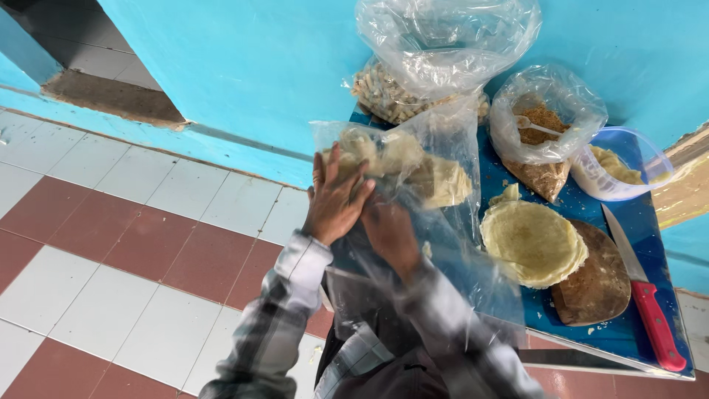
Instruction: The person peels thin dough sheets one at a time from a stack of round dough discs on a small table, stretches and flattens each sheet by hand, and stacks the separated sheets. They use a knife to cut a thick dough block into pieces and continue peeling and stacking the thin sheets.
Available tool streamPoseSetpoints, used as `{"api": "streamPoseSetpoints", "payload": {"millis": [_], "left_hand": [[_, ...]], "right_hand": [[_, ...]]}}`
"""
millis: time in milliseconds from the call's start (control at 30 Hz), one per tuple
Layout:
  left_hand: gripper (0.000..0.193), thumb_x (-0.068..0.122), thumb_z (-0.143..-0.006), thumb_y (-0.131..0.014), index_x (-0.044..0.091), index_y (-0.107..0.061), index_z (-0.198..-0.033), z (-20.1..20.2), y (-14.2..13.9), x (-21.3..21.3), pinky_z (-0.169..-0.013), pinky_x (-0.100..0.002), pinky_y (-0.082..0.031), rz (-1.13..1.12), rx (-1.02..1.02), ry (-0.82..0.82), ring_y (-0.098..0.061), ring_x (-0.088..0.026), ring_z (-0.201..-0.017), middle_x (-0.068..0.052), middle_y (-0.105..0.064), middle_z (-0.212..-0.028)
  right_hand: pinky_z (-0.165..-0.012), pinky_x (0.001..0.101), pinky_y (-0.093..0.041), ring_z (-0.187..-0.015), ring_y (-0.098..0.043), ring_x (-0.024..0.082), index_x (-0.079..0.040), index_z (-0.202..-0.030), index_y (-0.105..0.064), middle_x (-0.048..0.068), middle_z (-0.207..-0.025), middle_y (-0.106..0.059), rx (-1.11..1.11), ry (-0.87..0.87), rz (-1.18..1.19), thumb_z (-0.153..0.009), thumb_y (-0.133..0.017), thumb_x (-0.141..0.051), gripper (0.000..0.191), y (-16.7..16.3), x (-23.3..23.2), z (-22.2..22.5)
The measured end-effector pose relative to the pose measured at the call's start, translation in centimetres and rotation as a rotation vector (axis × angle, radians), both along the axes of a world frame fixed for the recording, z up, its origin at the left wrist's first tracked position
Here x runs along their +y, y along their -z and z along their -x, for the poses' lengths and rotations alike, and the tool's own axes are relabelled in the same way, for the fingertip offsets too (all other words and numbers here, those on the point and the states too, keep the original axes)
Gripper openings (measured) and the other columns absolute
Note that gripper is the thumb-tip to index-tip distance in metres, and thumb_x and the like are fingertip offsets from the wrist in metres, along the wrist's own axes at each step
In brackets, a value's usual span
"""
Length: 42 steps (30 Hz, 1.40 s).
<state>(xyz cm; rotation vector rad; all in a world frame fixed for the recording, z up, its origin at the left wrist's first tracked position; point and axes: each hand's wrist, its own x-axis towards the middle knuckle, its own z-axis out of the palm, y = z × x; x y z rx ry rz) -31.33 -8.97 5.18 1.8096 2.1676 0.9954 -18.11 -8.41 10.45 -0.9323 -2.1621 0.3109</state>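
My left hand point(334, 198) presses flat against the outside of a large clear plastic bag point(436, 159) that holds pale flat dough rounds point(437, 179). Inside that bag, seen through the plastic, my right hand point(390, 230) reaches toward the rounds; whether it grips one is hidden by the film. Both sleeves are grey plaid.
A blue table point(628, 336) carries a stack of flat rounds point(533, 242) on a round wooden board point(600, 288), a red-handled knife point(645, 292), a clear tub point(624, 164), a bag of brown crumbs with a spoon point(545, 129) and a bag of nuts point(391, 92). Red and white floor tiles lie to the left.
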Motion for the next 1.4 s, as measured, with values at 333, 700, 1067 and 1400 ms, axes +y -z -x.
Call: {"api": "streamPoseSetpoints", "payload": {"millis": [333,700,1067,1400], "left_hand": [[0.057,0.007,-0.089,-0.073,0.022,-0.064,-0.143,-0.5,-1.1,2.3,-0.128,-0.065,-0.020,-0.375,0.223,0.159,-0.019,-0.043,-0.159,-0.018,-0.006,-0.171],[0.050,0.035,-0.096,-0.068,0.029,-0.058,-0.145,-0.8,-4.1,6.1,-0.118,-0.070,-0.017,-0.038,0.181,0.263,-0.015,-0.045,-0.155,-0.015,-0.014,-0.169],[0.077,0.068,-0.087,-0.061,0.038,-0.040,-0.155,-1.9,2.6,-0.4,-0.117,-0.068,-0.007,0.280,0.436,0.735,-0.011,-0.039,-0.153,-0.009,-0.015,-0.171],[0.041,0.038,-0.093,-0.072,0.022,-0.072,-0.131,-1.6,-0.3,-4.8,-0.115,-0.063,-0.029,-0.130,0.196,0.099,-0.057,-0.027,-0.130,-0.005,-0.056,-0.150]], "right_hand": [[-0.091,0.0469,-0.049,-0.108,-0.062,0.034,-0.019,-0.112,-0.075,0.011,-0.111,-0.070,-0.355,0.235,0.039,-0.070,-0.077,-0.011,0.043,4.8,3.7,-8.0],[-0.103,0.0529,-0.042,-0.110,-0.062,0.040,-0.002,-0.111,-0.071,0.020,-0.115,-0.069,-0.138,0.169,-0.111,-0.086,-0.070,-0.021,0.031,5.2,2.0,-6.1],[-0.099,0.0446,-0.056,-0.120,-0.070,0.030,-0.015,-0.117,-0.070,0.010,-0.126,-0.070,0.027,-0.397,0.018,-0.090,-0.079,-0.023,0.030,2.9,-9.5,-20.6],[-0.118,0.0499,-0.037,-0.144,-0.045,0.037,-0.020,-0.151,-0.053,0.014,-0.152,-0.052,-0.395,0.106,-0.276,-0.087,-0.081,-0.032,0.071,9.4,-8.1,-17.5]]}}
